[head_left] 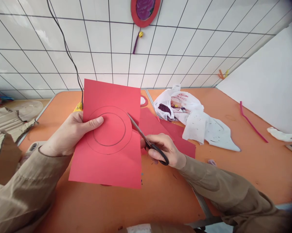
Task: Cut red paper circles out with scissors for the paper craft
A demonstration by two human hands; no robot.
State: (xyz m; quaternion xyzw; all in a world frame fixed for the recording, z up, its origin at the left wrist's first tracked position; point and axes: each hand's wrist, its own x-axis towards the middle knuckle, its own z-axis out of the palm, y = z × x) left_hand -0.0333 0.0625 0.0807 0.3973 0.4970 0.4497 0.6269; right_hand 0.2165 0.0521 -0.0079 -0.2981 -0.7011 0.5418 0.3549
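A sheet of red paper (107, 168) is held up over the orange table, with two rings drawn on it, one inside the other. My left hand (75, 131) grips its left edge, thumb on the front and fingers hidden behind. Black-handled scissors (140, 132) are in my right hand (164, 149), at the sheet's right side. Their blades lie in a cut that runs in from the right edge to the outer ring. More red sheets (177, 134) rest on the table behind my right hand.
On the orange table (248, 165) lie a white plastic bag (177, 100), white sheets with dark specks (209, 131) and a magenta strip (252, 121). Torn cardboard (7, 155) and a phone (34, 147) are at left. A red oval ornament (146, 22) hangs on the tiled wall.
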